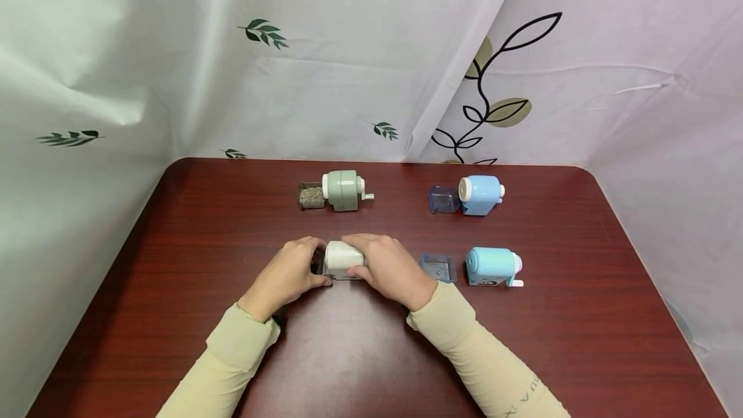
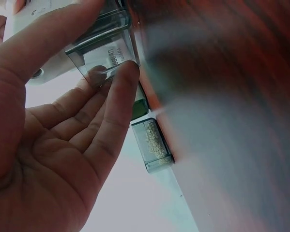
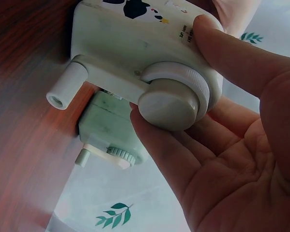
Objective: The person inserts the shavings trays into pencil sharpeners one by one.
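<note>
A white hand-crank pencil sharpener sits on the table between both hands. My right hand grips its body, with the thumb along the printed side and the fingers round the other. In the right wrist view its crank handle points toward the table side, and a penguin-like print shows on the body. My left hand pinches the clear grey shavings drawer at the sharpener's left end between thumb and fingers. In the head view the fingers hide part of this drawer.
Behind stands a green sharpener beside its drawer of shavings. At the back right is a blue sharpener with its drawer. A light-blue sharpener and another drawer lie right of my right hand. White curtains surround the table.
</note>
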A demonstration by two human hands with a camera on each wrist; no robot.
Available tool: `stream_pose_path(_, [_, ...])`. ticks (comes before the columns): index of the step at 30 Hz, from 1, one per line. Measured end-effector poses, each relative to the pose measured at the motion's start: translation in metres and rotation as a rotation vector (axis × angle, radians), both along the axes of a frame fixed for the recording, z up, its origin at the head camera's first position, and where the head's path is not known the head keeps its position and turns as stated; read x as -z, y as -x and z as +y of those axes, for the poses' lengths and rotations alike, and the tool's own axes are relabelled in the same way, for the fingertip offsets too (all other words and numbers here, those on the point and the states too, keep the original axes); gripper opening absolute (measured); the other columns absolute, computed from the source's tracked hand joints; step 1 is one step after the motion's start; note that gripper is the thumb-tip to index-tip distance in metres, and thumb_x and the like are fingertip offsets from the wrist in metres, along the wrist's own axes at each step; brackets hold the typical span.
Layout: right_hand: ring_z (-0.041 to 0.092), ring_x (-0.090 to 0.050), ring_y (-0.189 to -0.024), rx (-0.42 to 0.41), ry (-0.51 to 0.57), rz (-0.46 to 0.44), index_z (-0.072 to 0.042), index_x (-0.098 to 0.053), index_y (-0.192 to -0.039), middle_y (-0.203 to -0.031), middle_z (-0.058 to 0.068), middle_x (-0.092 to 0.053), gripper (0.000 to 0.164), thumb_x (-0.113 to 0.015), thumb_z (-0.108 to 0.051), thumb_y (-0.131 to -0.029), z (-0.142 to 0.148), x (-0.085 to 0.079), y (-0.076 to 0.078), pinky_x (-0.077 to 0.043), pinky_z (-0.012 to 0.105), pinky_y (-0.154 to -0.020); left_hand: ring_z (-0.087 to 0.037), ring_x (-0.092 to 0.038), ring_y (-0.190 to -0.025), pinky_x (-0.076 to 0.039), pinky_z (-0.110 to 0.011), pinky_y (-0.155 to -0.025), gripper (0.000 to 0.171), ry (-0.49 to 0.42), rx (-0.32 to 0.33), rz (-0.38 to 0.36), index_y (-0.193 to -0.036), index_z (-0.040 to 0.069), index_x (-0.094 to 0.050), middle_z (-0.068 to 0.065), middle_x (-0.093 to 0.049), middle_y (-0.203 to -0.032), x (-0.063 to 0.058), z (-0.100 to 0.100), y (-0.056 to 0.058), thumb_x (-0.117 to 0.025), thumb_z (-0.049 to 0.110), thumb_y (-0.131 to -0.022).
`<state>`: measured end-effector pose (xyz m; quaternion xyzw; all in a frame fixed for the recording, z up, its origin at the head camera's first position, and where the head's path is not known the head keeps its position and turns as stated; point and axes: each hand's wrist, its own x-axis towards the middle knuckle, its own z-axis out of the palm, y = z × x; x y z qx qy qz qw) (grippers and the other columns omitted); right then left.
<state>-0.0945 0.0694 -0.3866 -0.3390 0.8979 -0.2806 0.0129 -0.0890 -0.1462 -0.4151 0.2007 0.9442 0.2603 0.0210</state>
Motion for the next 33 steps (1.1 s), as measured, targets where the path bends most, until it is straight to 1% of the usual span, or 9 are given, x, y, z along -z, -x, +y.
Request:
stream_pose_path(7, [0.024, -0.064, -0.117, 0.006, 0.001, -0.013, -0.002, -0.063, -0.132, -0.129, 0.012, -0.066, 0.051, -0.080, -0.018, -0.087, -0.001, 0.000, -0.001, -0.052, 0.039, -0.095, -0.026, -0.068, -0.092, -0.057, -0.039, -0.080, 0.059, 0.000, 0.000, 0.023, -0.107, -0.007, -0.067, -0.015, -0.070, -0.103, 0.000, 0.001, 0.001, -0.097, 0.018, -0.064])
stream_pose_path(14, [0.024, -0.065, -0.116, 0.016, 0.004, -0.027, -0.003, -0.063, -0.133, -0.129, 0.010, -0.067, 0.051, -0.080, -0.017, -0.087, -0.001, 0.001, -0.001, -0.053, 0.039, -0.095, -0.024, -0.068, -0.087, -0.057, -0.038, -0.077, 0.058, -0.008, 0.006, 0.054, -0.105, -0.006, -0.068, -0.014, -0.071, -0.098, 0.003, 0.003, 0.002, -0.098, 0.015, -0.061])
stream_pose_path(20, [0.023, -0.066, -0.114, 0.014, 0.014, -0.024, -0.003, -0.064, -0.132, -0.127, 0.010, -0.068, 0.051, -0.081, -0.017, -0.085, 0.000, 0.001, 0.000, -0.054, 0.040, -0.092, -0.019, -0.065, -0.077, -0.055, -0.035, -0.070, 0.053, -0.022, 0.013, 0.046, -0.100, -0.003, -0.068, -0.008, -0.068, -0.090, 0.003, 0.007, 0.003, -0.098, 0.016, -0.060])
stream_pose_path(23, [0.023, -0.066, -0.113, 0.014, 0.015, -0.025, -0.003, -0.064, -0.131, -0.127, 0.010, -0.068, 0.051, -0.081, -0.016, -0.085, 0.000, 0.001, 0.000, -0.054, 0.040, -0.091, -0.018, -0.064, -0.075, -0.055, -0.035, -0.069, 0.053, -0.026, 0.010, 0.046, -0.099, -0.002, -0.067, -0.007, -0.067, -0.088, 0.003, 0.009, 0.004, -0.098, 0.017, -0.060])
stream_pose_path(29, [0.022, -0.067, -0.110, 0.017, 0.015, -0.018, -0.004, -0.065, -0.130, -0.125, 0.009, -0.069, 0.051, -0.082, -0.017, -0.084, 0.000, 0.001, 0.000, -0.055, 0.039, -0.090, -0.020, -0.065, -0.079, -0.055, -0.036, -0.072, 0.056, -0.034, 0.021, 0.062, -0.101, -0.002, -0.067, -0.008, -0.069, -0.091, 0.005, 0.011, 0.006, -0.099, 0.018, -0.059])
stream_pose_path(33, [0.022, -0.067, -0.108, 0.014, 0.022, -0.025, -0.003, -0.065, -0.129, -0.124, 0.009, -0.069, 0.050, -0.082, -0.016, -0.084, 0.000, 0.002, 0.001, -0.055, 0.039, -0.088, -0.019, -0.064, -0.077, -0.055, -0.036, -0.070, 0.056, -0.037, 0.030, 0.064, -0.101, -0.002, -0.067, -0.007, -0.068, -0.091, 0.005, 0.011, 0.006, -0.099, 0.018, -0.059])
